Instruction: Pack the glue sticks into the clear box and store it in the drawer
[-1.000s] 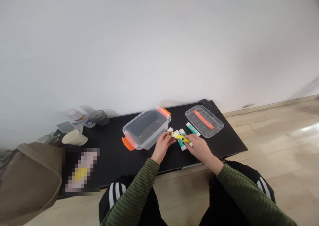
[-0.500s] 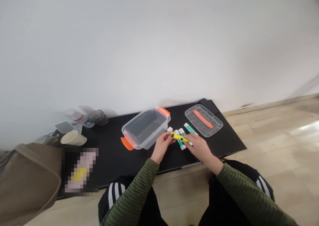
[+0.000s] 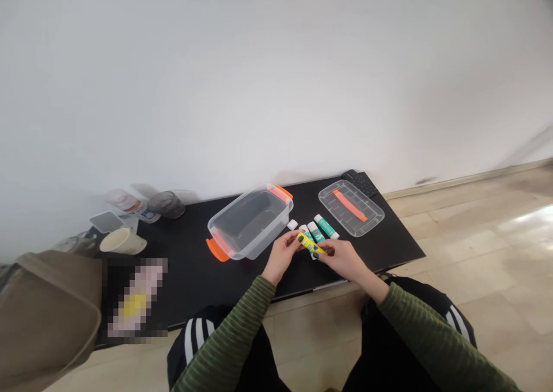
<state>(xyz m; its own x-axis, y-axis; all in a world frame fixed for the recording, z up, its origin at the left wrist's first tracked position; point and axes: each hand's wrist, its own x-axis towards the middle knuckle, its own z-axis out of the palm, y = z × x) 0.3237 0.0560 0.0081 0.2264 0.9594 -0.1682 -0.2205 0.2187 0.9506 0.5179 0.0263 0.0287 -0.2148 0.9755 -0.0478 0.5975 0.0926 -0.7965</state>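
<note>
A yellow glue stick (image 3: 309,243) is pinched between both hands, over the near side of the black table. My left hand (image 3: 283,253) grips its left end, and my right hand (image 3: 342,258) has fingers closed on the right end. Just beyond it lie three green-and-white glue sticks, the rightmost glue stick (image 3: 327,227) showing fully, the middle glue stick (image 3: 316,232) partly behind the yellow one. A small white cap-like piece (image 3: 292,225) rests to their left. The clear plastic box (image 3: 259,236) with orange latches stands open left of my hands.
The box's clear lid (image 3: 367,202) with an orange handle lies at the right of the table (image 3: 194,282), near a black dotted item (image 3: 365,184). To the left are a paper cup (image 3: 123,241), a dark glass (image 3: 166,204), a bottle (image 3: 129,203) and a brown bag (image 3: 52,305).
The yellow glue stick now tilts more, its right end lower toward me. My right hand has shifted slightly down and left, uncovering more of the green glue sticks. The view has moved slightly.
</note>
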